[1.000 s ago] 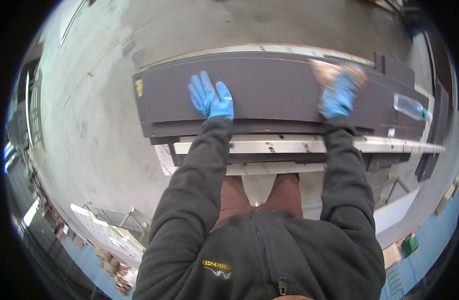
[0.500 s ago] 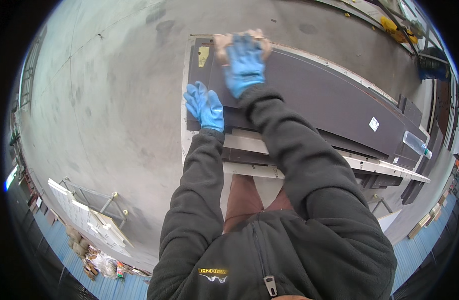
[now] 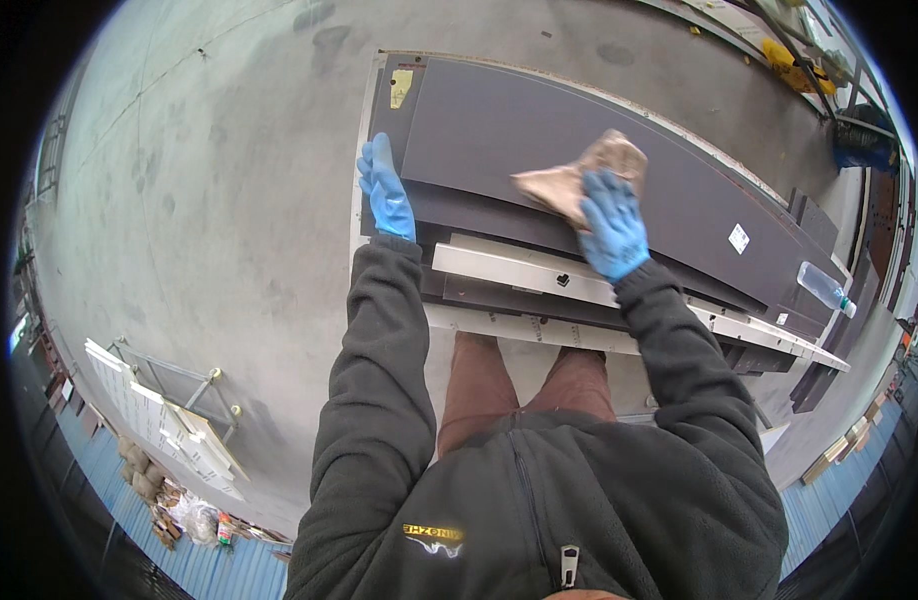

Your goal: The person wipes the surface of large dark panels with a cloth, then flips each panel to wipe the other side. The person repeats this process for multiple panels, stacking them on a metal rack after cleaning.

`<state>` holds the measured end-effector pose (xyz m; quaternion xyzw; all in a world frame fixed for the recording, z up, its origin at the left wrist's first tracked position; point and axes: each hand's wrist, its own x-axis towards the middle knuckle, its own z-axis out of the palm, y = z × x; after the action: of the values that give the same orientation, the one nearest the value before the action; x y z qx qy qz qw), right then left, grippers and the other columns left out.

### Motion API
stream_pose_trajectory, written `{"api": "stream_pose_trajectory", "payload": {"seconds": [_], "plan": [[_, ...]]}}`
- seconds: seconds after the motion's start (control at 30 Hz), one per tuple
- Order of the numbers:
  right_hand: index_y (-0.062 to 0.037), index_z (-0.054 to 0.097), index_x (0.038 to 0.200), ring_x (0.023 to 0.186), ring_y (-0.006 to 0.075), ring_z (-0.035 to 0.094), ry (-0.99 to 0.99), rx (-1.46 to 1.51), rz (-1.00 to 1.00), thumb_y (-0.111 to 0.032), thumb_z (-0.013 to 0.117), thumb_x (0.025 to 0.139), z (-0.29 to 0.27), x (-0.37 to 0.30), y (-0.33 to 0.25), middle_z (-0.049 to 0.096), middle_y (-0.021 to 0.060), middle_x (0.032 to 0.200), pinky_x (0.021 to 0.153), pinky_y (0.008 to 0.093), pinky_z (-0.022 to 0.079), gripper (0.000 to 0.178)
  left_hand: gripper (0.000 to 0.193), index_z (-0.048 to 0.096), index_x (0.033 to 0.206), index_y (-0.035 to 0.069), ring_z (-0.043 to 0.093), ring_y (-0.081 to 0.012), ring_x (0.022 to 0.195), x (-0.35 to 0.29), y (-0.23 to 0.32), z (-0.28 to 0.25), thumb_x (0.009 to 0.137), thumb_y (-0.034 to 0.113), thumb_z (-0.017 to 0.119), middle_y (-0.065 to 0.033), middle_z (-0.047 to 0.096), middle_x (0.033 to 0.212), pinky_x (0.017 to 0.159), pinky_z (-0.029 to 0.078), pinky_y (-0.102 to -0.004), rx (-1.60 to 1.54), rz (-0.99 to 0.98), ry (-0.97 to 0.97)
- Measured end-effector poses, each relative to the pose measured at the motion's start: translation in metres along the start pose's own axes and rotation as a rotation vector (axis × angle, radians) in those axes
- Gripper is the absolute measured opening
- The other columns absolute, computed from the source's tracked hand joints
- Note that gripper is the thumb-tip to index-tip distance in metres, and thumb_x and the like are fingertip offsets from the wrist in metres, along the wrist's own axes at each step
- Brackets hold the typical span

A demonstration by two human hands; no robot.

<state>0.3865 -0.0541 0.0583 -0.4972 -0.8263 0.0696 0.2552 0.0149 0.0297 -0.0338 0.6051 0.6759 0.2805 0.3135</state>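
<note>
The soft beige cloth point(image 3: 597, 156) lies on the long dark grey flat panel point(image 3: 499, 130), near the middle of its length, under the right hand point(image 3: 614, 225) in a blue glove. In my judgement, the cloth works best when it is spread flat under the fingers, with even pressure; now it looks bunched, with one corner pointing to the left. The hand should pass lightly near the panel's front edge and around the small white label point(image 3: 739, 239), because the cloth could catch there.

The right arm reaches forward with a bent elbow, and the fingers point away from the body. Its grip holds the cloth beneath the fingers; how tightly the fingertips press, I cannot tell. The left hand point(image 3: 387, 190), also blue-gloved, is at the left end of the panel stack, with the arm nearly straight and fingers extended forward. Its grip is not closed and holds nothing; whether it bears weight is not clear. A clear plastic bottle point(image 3: 822, 285) lies near the far right end.
</note>
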Motion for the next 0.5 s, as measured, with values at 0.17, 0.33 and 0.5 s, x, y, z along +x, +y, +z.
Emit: {"api": "stream_pose_trajectory", "payload": {"seconds": [0.17, 0.33, 0.5], "plan": [[-0.0044, 0.059, 0.139, 0.16, 0.041, 0.024, -0.109, 0.005, 0.145, -0.017, 0.076, 0.08, 0.03, 0.002, -0.014, 0.035, 0.023, 0.168, 0.131, 0.0576, 0.015, 0.062, 0.066, 0.037, 0.162, 0.005, 0.032, -0.0303, 0.156, 0.004, 0.023, -0.019, 0.115, 0.049, 0.021, -0.0177, 0.041, 0.164, 0.131, 0.018, -0.0441, -0.116, 0.095, 0.004], [-0.001, 0.056, 0.146, 0.157, 0.0371, 0.034, -0.094, 0.041, 0.013, -0.022, 0.057, 0.096, 0.126, 0.146, -0.102, 0.04, 0.0203, 0.166, 0.131, 0.0546, 0.019, 0.054, 0.079, 0.038, 0.161, 0.003, 0.039, -0.0308, 0.151, 0.014, 0.049, -0.027, 0.111, 0.062, 0.02, -0.0171, 0.044, 0.162, 0.127, 0.028, -0.0418, -0.657, -0.251, -0.079], [-0.0076, 0.058, 0.145, 0.159, 0.0342, 0.03, -0.07, 0.17, 0.023, -0.022, 0.057, 0.097, 0.113, 0.131, -0.089, 0.042, 0.017, 0.165, 0.131, 0.0534, 0.019, 0.05, 0.096, 0.034, 0.162, 0.001, 0.038, -0.031, 0.152, 0.013, 0.038, -0.018, 0.106, 0.072, 0.003, -0.018, 0.038, 0.166, 0.129, 0.025, -0.0425, -0.311, -0.197, -0.047]]}}
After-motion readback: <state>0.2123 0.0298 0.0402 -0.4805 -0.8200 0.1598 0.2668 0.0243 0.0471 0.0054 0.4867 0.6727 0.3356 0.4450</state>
